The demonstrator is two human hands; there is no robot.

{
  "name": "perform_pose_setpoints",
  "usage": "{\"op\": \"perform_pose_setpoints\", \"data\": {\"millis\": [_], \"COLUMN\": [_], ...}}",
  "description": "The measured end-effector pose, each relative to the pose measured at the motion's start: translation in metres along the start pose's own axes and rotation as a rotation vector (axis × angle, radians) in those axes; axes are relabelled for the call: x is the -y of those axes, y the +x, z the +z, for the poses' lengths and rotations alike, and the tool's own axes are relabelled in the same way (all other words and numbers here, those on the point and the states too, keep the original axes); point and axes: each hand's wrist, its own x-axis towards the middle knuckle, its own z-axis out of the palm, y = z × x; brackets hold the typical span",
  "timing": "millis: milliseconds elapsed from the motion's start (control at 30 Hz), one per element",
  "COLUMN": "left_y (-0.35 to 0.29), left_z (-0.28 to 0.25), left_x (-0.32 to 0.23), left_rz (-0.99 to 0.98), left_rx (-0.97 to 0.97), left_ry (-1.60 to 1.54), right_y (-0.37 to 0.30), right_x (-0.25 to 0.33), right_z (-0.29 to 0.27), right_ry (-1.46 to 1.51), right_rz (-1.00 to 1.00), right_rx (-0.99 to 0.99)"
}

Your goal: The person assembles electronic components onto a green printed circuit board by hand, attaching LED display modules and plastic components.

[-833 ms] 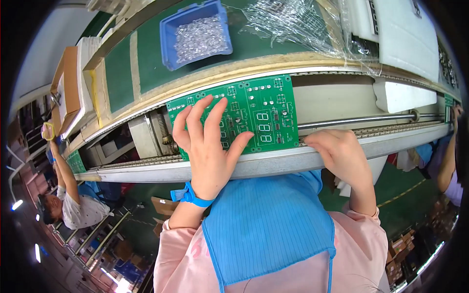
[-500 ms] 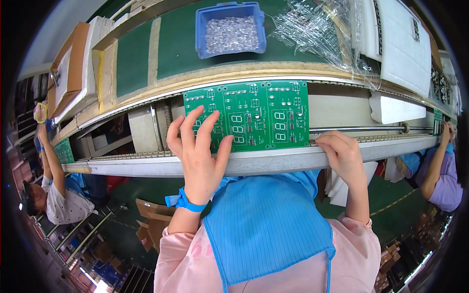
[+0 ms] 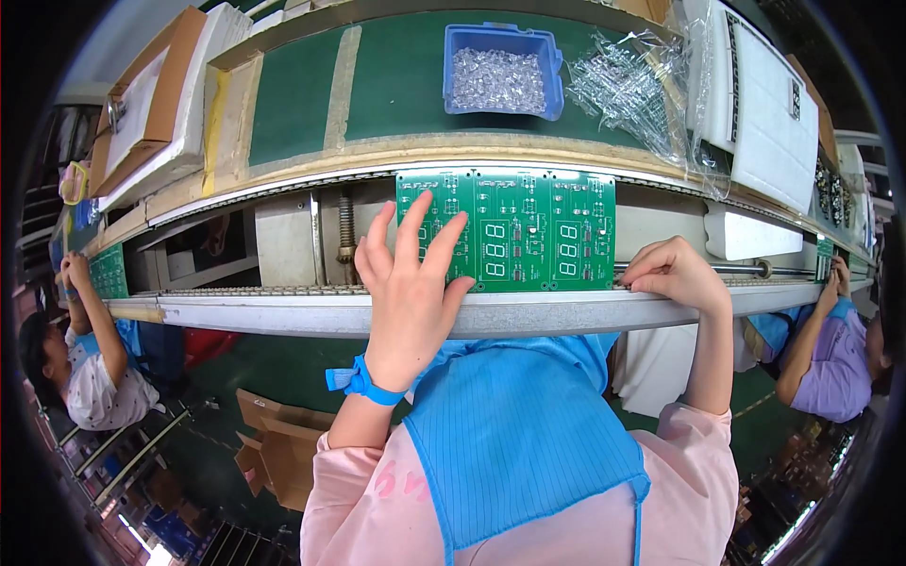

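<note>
A green circuit board panel (image 3: 543, 222) lies across the conveyor's two rails in front of me. White segment-digit outlines are printed on it, and a few small parts stand on it. My left hand (image 3: 415, 274) is spread over the panel's left part, fingers apart, covering some of its markings. Just beyond the panel's right edge, my right hand (image 3: 681, 274) rests by the near rail (image 3: 538, 311). Its fingers are curled and pressed together, and whatever lies between the tips is hidden.
A blue bin (image 3: 557, 80) of small clear parts stands beyond the conveyor. Right of it lie a heap of clear-wrapped leaded parts (image 3: 628, 90) and white foam sheets (image 3: 774, 113). Co-workers handle boards at the left (image 3: 109, 269) and right (image 3: 824, 257). An open carton (image 3: 278, 453) sits below.
The whole view has shifted, so the conveyor and bin appear farther right. My left hand stays spread over the panel; my right fingers have curled more beside its edge.
</note>
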Motion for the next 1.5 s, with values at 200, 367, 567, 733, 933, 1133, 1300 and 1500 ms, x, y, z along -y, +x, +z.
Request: {"op": "perform_pose_setpoints", "data": {"millis": [200, 367, 567, 733, 933, 1133, 1300, 1500], "left_y": [0.002, 0.005, 0.007, 0.016, 0.037, 0.038, 0.043, 0.033], "left_z": [0.004, 0.005, 0.016, 0.012, 0.013, 0.019, 0.016, 0.014], "left_x": [-0.004, -0.009, -0.020, -0.045, -0.060, -0.056, -0.050, -0.028], "left_rz": [0.031, 0.016, 0.068, 0.202, 0.363, 0.425, 0.403, 0.303], "left_rx": [0.002, 0.018, 0.008, -0.011, -0.110, -0.105, -0.068, -0.125], "left_ry": [-0.014, -0.055, -0.023, 0.041, -0.670, -0.764, -0.726, -0.726], "right_y": [0.002, -0.004, -0.021, -0.004, 0.007, 0.007, 0.019, 0.022], "right_x": [0.008, -0.001, -0.012, 0.026, 0.050, 0.063, 0.047, 0.035], "right_z": [-0.001, 0.004, 0.013, 0.052, 0.072, 0.074, 0.066, 0.063], "right_ry": [-0.081, -0.083, 0.207, 0.651, 0.873, 0.888, 0.919, 0.949], "right_rz": [0.001, -0.048, -0.157, -0.149, -0.256, -0.245, -0.187, -0.265], "right_rx": [0.028, -0.050, -0.478, -0.557, -0.410, -0.341, -0.265, -0.426]}}
